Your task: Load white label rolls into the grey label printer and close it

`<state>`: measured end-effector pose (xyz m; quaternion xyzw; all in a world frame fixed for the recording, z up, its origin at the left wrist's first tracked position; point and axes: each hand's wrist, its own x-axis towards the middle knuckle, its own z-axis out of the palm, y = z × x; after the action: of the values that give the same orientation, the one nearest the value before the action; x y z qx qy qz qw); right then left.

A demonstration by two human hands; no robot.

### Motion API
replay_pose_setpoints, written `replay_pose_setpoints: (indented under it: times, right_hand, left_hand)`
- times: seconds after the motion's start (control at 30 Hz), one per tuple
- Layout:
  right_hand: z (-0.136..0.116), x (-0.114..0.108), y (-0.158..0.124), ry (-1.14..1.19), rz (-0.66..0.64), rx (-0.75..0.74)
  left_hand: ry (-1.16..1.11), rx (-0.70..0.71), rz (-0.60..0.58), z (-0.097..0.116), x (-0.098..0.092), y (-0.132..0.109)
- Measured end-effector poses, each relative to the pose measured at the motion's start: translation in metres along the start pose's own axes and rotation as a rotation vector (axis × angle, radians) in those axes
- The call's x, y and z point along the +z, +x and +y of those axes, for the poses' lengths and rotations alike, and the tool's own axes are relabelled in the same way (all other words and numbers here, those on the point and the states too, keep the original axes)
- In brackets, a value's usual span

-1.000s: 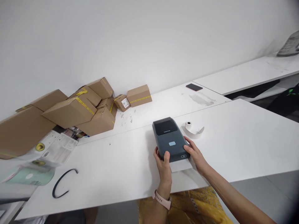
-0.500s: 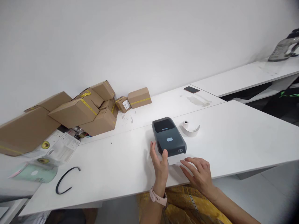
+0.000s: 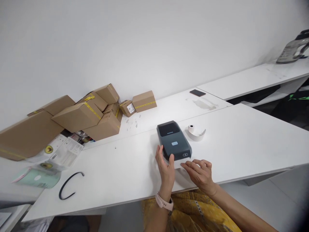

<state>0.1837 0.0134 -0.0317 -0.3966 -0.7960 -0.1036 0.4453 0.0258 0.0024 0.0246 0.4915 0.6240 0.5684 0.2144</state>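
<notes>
The person's left hand [image 3: 166,172] is resting against the near left corner of a dark device [image 3: 174,141], its grip spreading with the thumb at the front edge and the fingers along the side. The device is lying on the white worktop [image 3: 116,174], its black top panel facing away from the person. A white paper strip [image 3: 178,164] is sticking out from its near end, and the right hand [image 3: 200,174] is pinching that strip near its edge, the grip pressing thumb and fingertips together. A pink wristband [image 3: 164,202] is circling the left wrist. Just beside the device, on its right, a small paper roll [image 3: 191,128] is trailing a curled length. Farther back a phone [image 3: 197,92] is lying flat, while brown cartons [image 3: 74,117] are leaning in a heap on the left
</notes>
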Motion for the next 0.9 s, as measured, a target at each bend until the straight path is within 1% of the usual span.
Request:
replay_pose_setpoints:
  times: [0.17, 0.27, 0.33, 0.4, 0.5, 0.57, 0.63, 0.73, 0.9]
  right_hand:
    - [-0.001, -0.001, 0.001, 0.013, -0.037, -0.011]
    - [-0.003, -0.007, 0.011, 0.060, -0.043, -0.029]
    - [-0.003, -0.014, 0.025, 0.137, -0.041, -0.017]
    - [0.003, -0.020, 0.044, 0.207, -0.062, 0.034]
    - [0.017, -0.020, 0.074, 0.225, -0.182, 0.085]
    - [0.027, -0.016, 0.087, 0.204, -0.286, 0.062]
    - [0.034, -0.011, 0.093, 0.181, -0.341, 0.025]
    - [0.038, -0.008, 0.096, 0.147, -0.333, -0.045]
    - [0.034, -0.007, 0.101, 0.105, -0.319, -0.146]
  left_hand:
    - [-0.011, 0.002, 0.018, -0.002, 0.001, 0.001]
    - [-0.059, -0.015, 0.017, -0.002, 0.001, 0.002]
    - [-0.109, -0.046, 0.002, -0.002, 0.000, 0.003]
    - [-0.176, -0.099, -0.016, -0.001, -0.001, 0.005]
    - [-0.303, -0.190, -0.047, 0.000, -0.003, 0.009]
    - [-0.359, -0.223, -0.066, -0.001, -0.003, 0.010]
    - [-0.369, -0.227, -0.079, -0.002, -0.004, 0.011]
    - [-0.360, -0.219, -0.077, -0.003, -0.006, 0.013]
    - [-0.375, -0.225, -0.077, -0.002, -0.004, 0.017]
